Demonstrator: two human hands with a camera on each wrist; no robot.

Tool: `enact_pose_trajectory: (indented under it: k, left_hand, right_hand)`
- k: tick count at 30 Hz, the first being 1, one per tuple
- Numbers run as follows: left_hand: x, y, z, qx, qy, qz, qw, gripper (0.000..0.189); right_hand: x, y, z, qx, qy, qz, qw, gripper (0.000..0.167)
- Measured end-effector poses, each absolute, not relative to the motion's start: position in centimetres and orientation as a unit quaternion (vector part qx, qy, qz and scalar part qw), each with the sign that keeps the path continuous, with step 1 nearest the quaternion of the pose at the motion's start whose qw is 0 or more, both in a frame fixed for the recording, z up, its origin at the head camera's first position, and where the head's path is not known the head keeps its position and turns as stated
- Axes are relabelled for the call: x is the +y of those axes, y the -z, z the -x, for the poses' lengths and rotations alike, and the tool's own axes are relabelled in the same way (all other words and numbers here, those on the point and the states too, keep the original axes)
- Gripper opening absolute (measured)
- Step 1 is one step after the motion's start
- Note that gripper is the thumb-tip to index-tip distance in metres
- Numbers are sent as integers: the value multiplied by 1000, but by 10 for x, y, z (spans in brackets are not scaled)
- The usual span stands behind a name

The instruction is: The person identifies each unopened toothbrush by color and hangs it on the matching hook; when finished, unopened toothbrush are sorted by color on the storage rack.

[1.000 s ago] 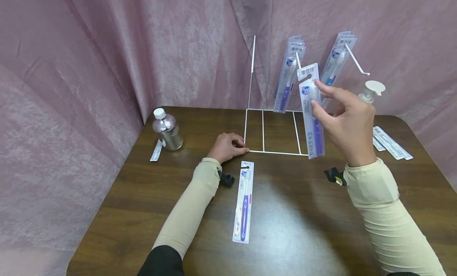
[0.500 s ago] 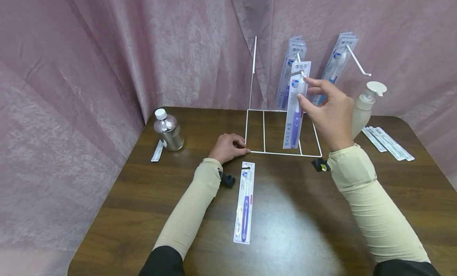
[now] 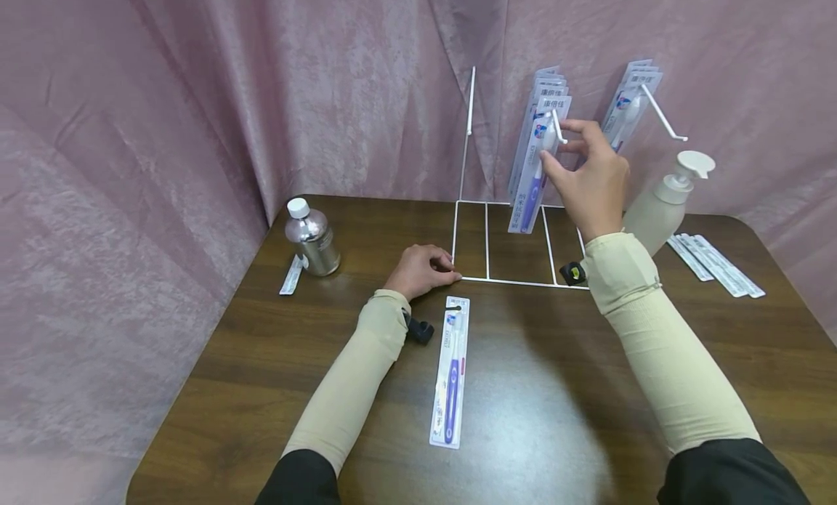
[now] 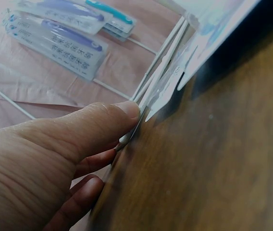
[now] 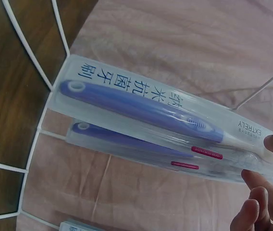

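My right hand (image 3: 591, 182) pinches the upper part of a packaged purple toothbrush (image 3: 532, 200) between thumb and fingers. Its card hangs on the white middle hook (image 3: 557, 127), in front of other toothbrush packs. In the right wrist view, this pack (image 5: 136, 108) overlaps a second purple one (image 5: 127, 147) behind it. My left hand (image 3: 421, 270) holds the front left corner of the white wire rack (image 3: 516, 282); the left wrist view has the thumb (image 4: 127, 109) on the wire. Another packaged purple toothbrush (image 3: 450, 374) lies flat on the table, in front of the rack.
Several packs (image 3: 631, 102) hang on the right hook (image 3: 663, 116). The left hook (image 3: 471, 102) carries none. A pump bottle (image 3: 657, 214) stands behind my right wrist. Flat packs (image 3: 716, 265) lie at the right; a white-capped bottle (image 3: 314, 243) and a small sachet (image 3: 291, 275) are at the left.
My right hand has moved left and away with the toothbrush pack, bringing it onto the middle hook and back towards the packs there. My left hand stays on the rack corner.
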State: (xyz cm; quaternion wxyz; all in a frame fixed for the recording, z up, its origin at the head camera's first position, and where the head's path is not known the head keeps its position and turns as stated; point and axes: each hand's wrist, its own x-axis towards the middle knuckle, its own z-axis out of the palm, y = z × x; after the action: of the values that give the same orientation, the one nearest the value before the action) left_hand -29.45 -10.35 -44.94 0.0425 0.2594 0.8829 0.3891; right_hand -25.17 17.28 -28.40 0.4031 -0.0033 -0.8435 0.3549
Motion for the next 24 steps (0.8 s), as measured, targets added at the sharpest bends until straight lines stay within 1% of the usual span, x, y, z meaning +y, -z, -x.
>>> enact_pose_trajectory:
  k: [9,16,20,24]
  left_hand:
    - [-102,450,295,880,-393,-265,40,13]
    - [-102,448,294,879,-397,-261,41,13]
    - [-102,449,294,879,-397,-260,45,13]
    - [-103,450,297,879,-396,-260,47,13]
  right_hand:
    - [176,284,259,-847,-352,9,398,40]
    - [174,286,249,-852,-357,25,383,50]
    - [166,303,235,-869,-360,13,340,44]
    - [146,329,215,-900,-339,-35,271,34]
